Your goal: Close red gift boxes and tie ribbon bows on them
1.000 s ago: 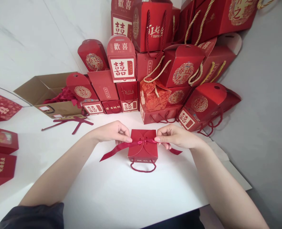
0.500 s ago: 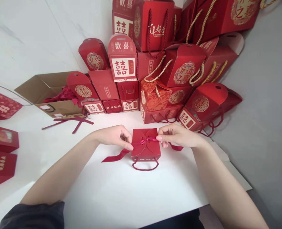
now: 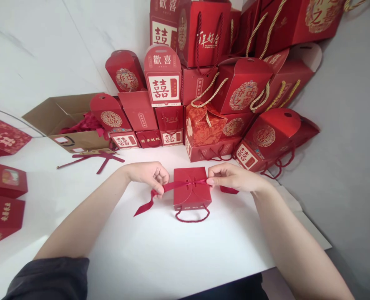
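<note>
A small red box (image 3: 192, 198) with curved interlocking flaps stands on the white table, its red cord handle (image 3: 192, 220) hanging at the front. Across the top runs a dark pink ribbon (image 3: 174, 185), crossed at the middle of the flaps. Left of the box, my left hand (image 3: 151, 177) pinches the ribbon, and a tail of it hangs down below the fingers. My right hand (image 3: 225, 177) grips the ribbon's other side close against the box's right edge. That end droops behind the fingers.
Stacked red gift boxes (image 3: 162, 85) rise behind the work spot. An open cardboard box (image 3: 78, 141) holding red ribbons is at the back left, with loose ribbon pieces (image 3: 105, 156) before it. More red boxes (image 3: 3, 212) stand at the left edge.
My left hand has moved left, away from the box, drawing the ribbon out. The small loop at the crossing has pulled flat. My right hand has barely moved.
</note>
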### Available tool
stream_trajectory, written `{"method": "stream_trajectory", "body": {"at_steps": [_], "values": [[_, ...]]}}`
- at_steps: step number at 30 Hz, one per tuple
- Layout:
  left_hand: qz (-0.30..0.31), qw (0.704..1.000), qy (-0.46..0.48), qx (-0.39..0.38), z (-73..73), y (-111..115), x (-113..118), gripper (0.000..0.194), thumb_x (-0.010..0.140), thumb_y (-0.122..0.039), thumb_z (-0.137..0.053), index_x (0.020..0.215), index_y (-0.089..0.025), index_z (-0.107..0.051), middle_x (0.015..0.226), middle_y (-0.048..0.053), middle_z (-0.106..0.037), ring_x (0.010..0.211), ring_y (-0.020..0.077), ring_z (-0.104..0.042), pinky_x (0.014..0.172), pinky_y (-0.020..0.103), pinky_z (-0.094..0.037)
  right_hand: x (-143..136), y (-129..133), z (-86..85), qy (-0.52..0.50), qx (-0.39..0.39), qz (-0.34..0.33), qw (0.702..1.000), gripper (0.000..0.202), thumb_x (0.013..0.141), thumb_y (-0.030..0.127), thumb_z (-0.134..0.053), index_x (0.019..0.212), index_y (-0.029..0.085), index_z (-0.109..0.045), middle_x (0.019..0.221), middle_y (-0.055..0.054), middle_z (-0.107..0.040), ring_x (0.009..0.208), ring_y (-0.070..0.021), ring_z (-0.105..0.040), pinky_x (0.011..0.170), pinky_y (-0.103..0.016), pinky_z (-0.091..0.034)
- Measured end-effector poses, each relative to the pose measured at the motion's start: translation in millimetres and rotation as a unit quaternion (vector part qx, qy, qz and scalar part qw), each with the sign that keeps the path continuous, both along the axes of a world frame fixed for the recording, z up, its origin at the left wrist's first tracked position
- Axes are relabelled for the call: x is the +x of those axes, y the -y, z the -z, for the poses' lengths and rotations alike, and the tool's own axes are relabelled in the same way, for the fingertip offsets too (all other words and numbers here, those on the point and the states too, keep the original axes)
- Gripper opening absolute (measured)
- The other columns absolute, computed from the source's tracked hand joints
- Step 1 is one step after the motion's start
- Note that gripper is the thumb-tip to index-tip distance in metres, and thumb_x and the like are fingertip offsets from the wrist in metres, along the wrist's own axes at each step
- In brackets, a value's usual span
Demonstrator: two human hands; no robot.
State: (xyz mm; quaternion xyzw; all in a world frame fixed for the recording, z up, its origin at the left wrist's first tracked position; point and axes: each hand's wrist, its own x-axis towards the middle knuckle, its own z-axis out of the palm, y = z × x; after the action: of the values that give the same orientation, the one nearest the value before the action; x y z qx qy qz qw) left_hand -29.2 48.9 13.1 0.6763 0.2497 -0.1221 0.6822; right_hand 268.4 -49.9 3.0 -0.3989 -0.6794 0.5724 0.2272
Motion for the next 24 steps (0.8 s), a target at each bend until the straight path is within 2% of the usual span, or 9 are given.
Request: {"method": "stream_trajectory", "body": {"at_steps": [4, 7, 10, 12, 14, 17, 20, 24], "values": [[0.047, 0.998, -0.017, 0.046, -8.4, -4.6, -9.5, 0.019, 0.069, -0.032, -0.080, 0.078, -0.016, -0.076, 0.066, 0.008, -0.072, 0.059, 0.0157, -0.067, 0.056, 0.023, -0.052, -2.6, 0.9, 0.3, -0.003, -0.012, 0.007, 1.000, 0.032, 0.087, 0.047, -0.061, 0.073, 0.018, -0.058, 0.064, 0.005, -0.053, 0.053, -0.0068, -0.039, 0.054, -0.024, -0.029], [0.047, 0.987, 0.084, 0.125, -15.9, -2.3, -7.1, 0.014, 0.066, -0.029, -0.083, 0.073, -0.018, -0.079, 0.075, 0.008, -0.071, 0.066, 0.0135, -0.065, 0.064, 0.022, -0.053, -4.5, 0.9, 0.7, -0.011, -0.024, 0.005, 1.000, 0.033, 0.087, 0.046, -0.063, 0.074, 0.017, -0.057, 0.058, 0.007, -0.044, 0.048, -0.0052, -0.032, 0.050, -0.023, -0.026], [-0.010, 0.959, 0.219, 0.182, -20.2, 6.8, 4.8, 0.009, 0.066, -0.028, -0.083, 0.070, -0.021, -0.079, 0.107, 0.011, -0.071, 0.099, 0.0210, -0.065, 0.090, 0.029, -0.051, -6.6, 0.6, 1.6, -0.020, -0.036, 0.006, 0.999, 0.033, 0.086, 0.047, -0.063, 0.074, 0.017, -0.057, 0.054, 0.009, -0.038, 0.046, -0.0046, -0.029, 0.048, -0.022, -0.023], [-0.035, 0.944, 0.276, 0.177, -19.9, 14.3, 14.3, 0.008, 0.071, -0.030, -0.080, 0.069, -0.022, -0.079, 0.123, 0.011, -0.067, 0.125, 0.0284, -0.054, 0.107, 0.040, -0.041, -8.3, 0.3, 2.4, -0.027, -0.046, 0.006, 0.999, 0.033, 0.086, 0.047, -0.063, 0.074, 0.017, -0.056, 0.053, 0.009, -0.037, 0.044, -0.0044, -0.028, 0.047, -0.022, -0.022], [-0.052, 0.940, 0.294, 0.163, -17.2, 20.7, 21.8, 0.012, 0.074, -0.032, -0.077, 0.068, -0.022, -0.078, 0.120, 0.012, -0.069, 0.134, 0.0310, -0.047, 0.116, 0.049, -0.027, -9.9, 0.1, 3.1, -0.032, -0.054, 0.005, 0.998, 0.033, 0.086, 0.047, -0.064, 0.074, 0.017, -0.056, 0.053, 0.009, -0.037, 0.044, -0.0042, -0.028, 0.047, -0.022, -0.023], [-0.091, 0.947, 0.268, 0.153, -10.8, 26.9, 27.9, 0.014, 0.076, -0.033, -0.076, 0.074, -0.020, -0.079, 0.096, 0.013, -0.076, 0.128, 0.0308, -0.054, 0.118, 0.054, -0.017, -11.1, 0.1, 4.0, -0.039, -0.059, 0.007, 0.997, 0.034, 0.085, 0.047, -0.065, 0.074, 0.017, -0.055, 0.055, 0.009, -0.039, 0.044, -0.0039, -0.029, 0.047, -0.021, -0.023], [-0.143, 0.948, 0.244, 0.149, -4.3, 30.4, 30.9, 0.016, 0.076, -0.033, -0.076, 0.079, -0.018, -0.079, 0.082, 0.012, -0.077, 0.122, 0.0297, -0.058, 0.113, 0.052, -0.031, -10.8, 0.3, 4.5, -0.040, -0.059, 0.011, 0.997, 0.035, 0.085, 0.049, -0.065, 0.074, 0.017, -0.055, 0.055, 0.009, -0.040, 0.045, -0.0040, -0.028, 0.046, -0.021, -0.022], [-0.202, 0.936, 0.227, 0.176, 2.0, 32.5, 36.0, 0.016, 0.075, -0.033, -0.077, 0.077, -0.017, -0.078, 0.078, 0.011, -0.076, 0.113, 0.0267, -0.063, 0.099, 0.041, -0.047, -10.6, -0.1, 6.0, -0.039, -0.053, 0.009, 0.998, 0.036, 0.084, 0.050, -0.065, 0.075, 0.017, -0.056, 0.054, 0.009, -0.040, 0.045, -0.0041, -0.027, 0.046, -0.022, -0.023]]}}
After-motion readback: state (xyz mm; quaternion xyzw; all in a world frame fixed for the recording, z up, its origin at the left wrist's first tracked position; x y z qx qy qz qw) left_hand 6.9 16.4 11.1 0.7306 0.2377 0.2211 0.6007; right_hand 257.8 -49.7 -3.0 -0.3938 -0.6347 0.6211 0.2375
